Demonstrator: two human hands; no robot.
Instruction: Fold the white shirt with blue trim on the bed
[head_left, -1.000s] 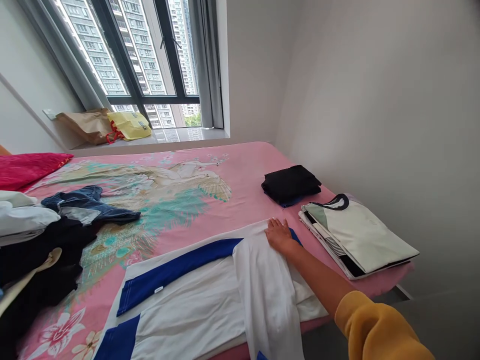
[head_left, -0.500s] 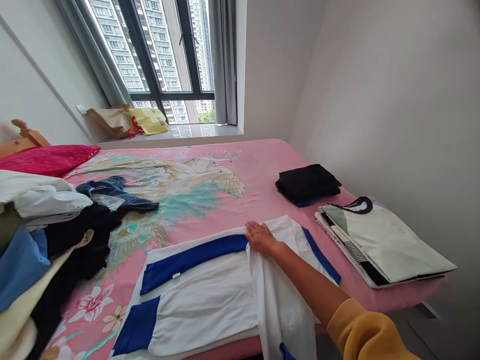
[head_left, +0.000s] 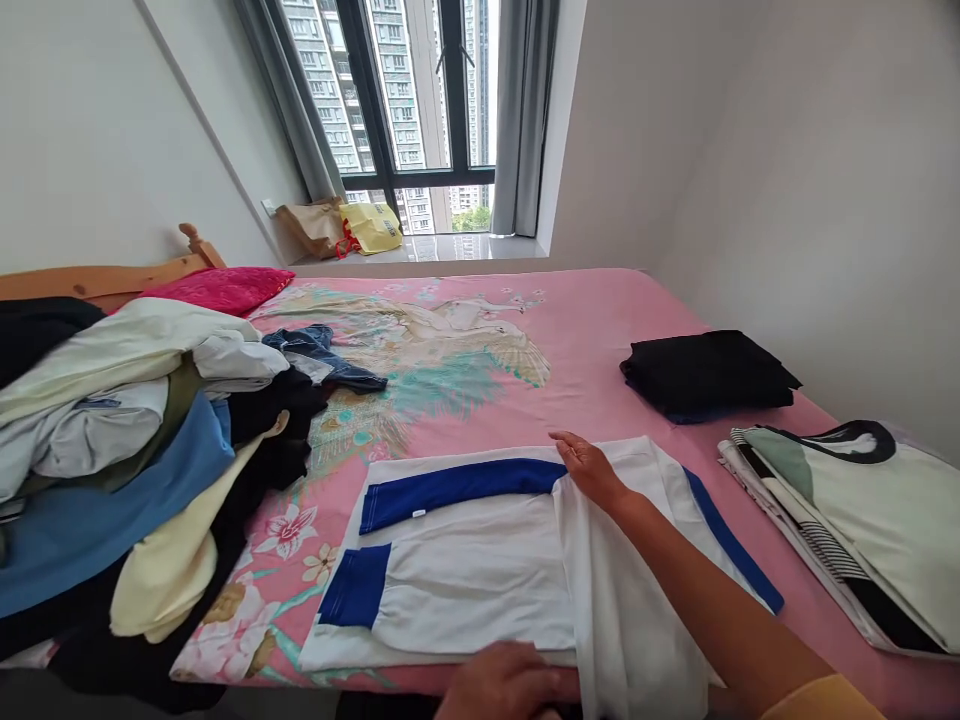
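Observation:
A white garment with blue bands (head_left: 465, 570) lies spread flat near the front edge of the bed. My right hand (head_left: 592, 468) rests flat on it with the fingers stretched out, at the far edge of a folded-over white panel (head_left: 637, 620). My left hand (head_left: 504, 684) shows at the bottom edge, lying on the garment's near hem; its fingers are mostly out of frame.
A pile of unfolded clothes (head_left: 127, 440) covers the bed's left side. Folded black clothes (head_left: 705, 375) and a folded stack topped by a white and green shirt (head_left: 847, 520) lie on the right. The pink sheet (head_left: 570, 310) runs to the window sill with paper bags (head_left: 345, 225).
My view has swung left, bringing the clothes pile into frame. My right hand slid left across the garment. My left hand has come into view at the bottom.

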